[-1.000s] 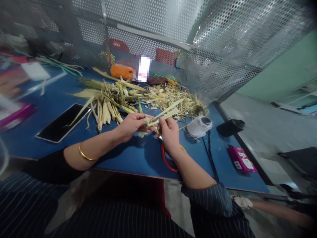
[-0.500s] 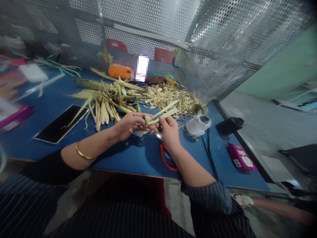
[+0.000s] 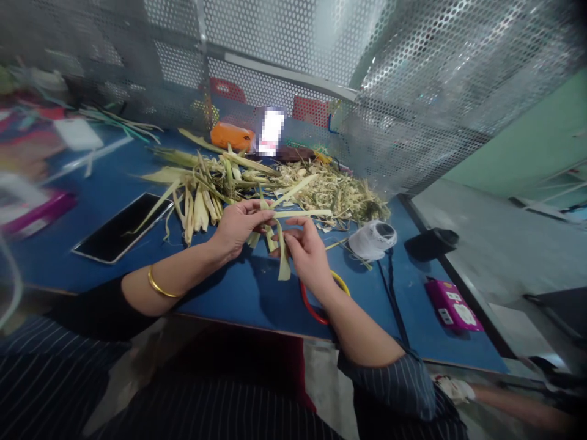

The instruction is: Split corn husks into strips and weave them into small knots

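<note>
Pale husk strips [image 3: 302,213] cross between two bare hands above the middle of a blue worktop [image 3: 229,290], nearer its front edge than its back. To the left, a loose husk end lies over a dark-screened phone [image 3: 119,229], where a tug at the heap of husks [image 3: 199,208] could shift both. At the centre, the crossing could work loose if the pinch there slackens, and a strip could split along its grain if pulled too hard. To the right, red-and-yellow handle loops [image 3: 312,310], apparently of scissors, lie close to the front edge under a wrist; a low sweep of that arm could knock them off.

The left hand [image 3: 238,229] reaches in from the front edge, wrist fairly straight, thumb on top and fingers beneath, closed on the strips where they meet. The right hand [image 3: 306,247] comes in from the worktop's right side, forearm slanting inward, fingers curled and thumb tip beside a strip that hangs toward the front edge; whether they grip it cannot be told. Beyond it, toward the right edge, stands a white roll [image 3: 364,241].
</note>
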Demonstrator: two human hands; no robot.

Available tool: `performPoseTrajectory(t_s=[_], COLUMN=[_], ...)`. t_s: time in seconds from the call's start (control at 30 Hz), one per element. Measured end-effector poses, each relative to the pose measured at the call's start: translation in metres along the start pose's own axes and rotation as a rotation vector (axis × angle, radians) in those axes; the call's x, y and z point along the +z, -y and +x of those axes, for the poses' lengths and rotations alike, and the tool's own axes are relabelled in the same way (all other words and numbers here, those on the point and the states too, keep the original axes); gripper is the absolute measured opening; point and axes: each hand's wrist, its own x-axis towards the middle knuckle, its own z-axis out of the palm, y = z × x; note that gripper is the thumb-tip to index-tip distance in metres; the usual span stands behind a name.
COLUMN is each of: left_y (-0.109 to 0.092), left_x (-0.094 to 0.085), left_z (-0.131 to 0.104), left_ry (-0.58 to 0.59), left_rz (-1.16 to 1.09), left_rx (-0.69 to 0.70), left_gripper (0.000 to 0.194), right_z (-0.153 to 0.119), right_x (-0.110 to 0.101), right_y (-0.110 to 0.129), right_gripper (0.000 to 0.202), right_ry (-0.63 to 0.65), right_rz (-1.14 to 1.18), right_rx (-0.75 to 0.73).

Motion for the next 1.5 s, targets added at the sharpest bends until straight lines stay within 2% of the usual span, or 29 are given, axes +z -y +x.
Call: performPoseTrajectory(t_s=[0.13,0.2,0.27,0.33,0.4,0.5,0.63,0.73,0.83,0.97,1.03,1.17,1.23,1.37,1.5], left_y=[-0.003,-0.003,-0.003,-0.002,-0.001,0.001,0.002,0.000,0.001,0.005,0.005,-0.001,-0.004,-0.004,-0.001], left_x=[0.000,0.000,0.000,0.000,0.002,0.004,0.005,0.005,0.005,0.006,0.007,0.006,0.004,0.001,0.001], left_z=[0.001,0.001,0.000,-0.002,-0.006,-0.011,-0.015,-0.014,-0.014,-0.016,-0.016,-0.013,-0.010,-0.006,-0.006], left_ry=[-0.036,-0.042,-0.031,0.001,0.043,0.128,0.258,0.352,0.422,0.386,0.316,0.171,0.126,0.094,0.064], left_rz=[-0.006,0.016,0.051,0.095,0.142,0.220,0.309,0.314,0.300,0.356,0.358,0.220,0.139,0.053,0.043], left_rx=[-0.007,-0.008,0.003,0.020,0.034,0.035,0.002,-0.006,-0.009,-0.004,0.006,-0.015,-0.051,-0.089,-0.074], left_gripper=[0.036,0.035,0.034,0.031,0.028,0.022,0.018,0.018,0.022,0.021,0.022,0.021,0.021,0.022,0.024], right_z=[-0.006,-0.006,-0.006,-0.005,-0.004,0.001,0.008,0.011,0.012,0.012,0.011,0.008,0.007,0.006,0.000], right_x=[-0.004,-0.006,-0.006,-0.006,-0.007,-0.011,-0.018,-0.020,-0.019,-0.018,-0.020,-0.032,-0.036,-0.032,-0.018], right_y=[0.000,0.000,0.002,0.003,0.004,0.005,0.004,0.001,-0.001,0.000,0.003,0.011,0.013,0.010,0.005], right_gripper=[0.033,0.035,0.030,0.024,0.024,0.021,0.014,0.025,0.032,0.035,0.029,0.016,0.014,0.014,0.021], right_ry=[0.120,0.120,0.065,0.016,-0.043,-0.207,-0.363,-0.378,-0.375,-0.353,-0.371,-0.499,-0.427,-0.203,-0.152], right_rz=[-0.521,-0.732,-0.913,-1.016,-0.973,-0.747,-0.616,-0.657,-0.685,-0.693,-0.705,-0.775,-0.896,-1.232,-1.343], right_rx=[-0.382,-0.522,-0.658,-0.805,-0.899,-0.854,-0.626,-0.457,-0.367,-0.308,-0.354,-0.662,-0.758,-0.797,-0.796])
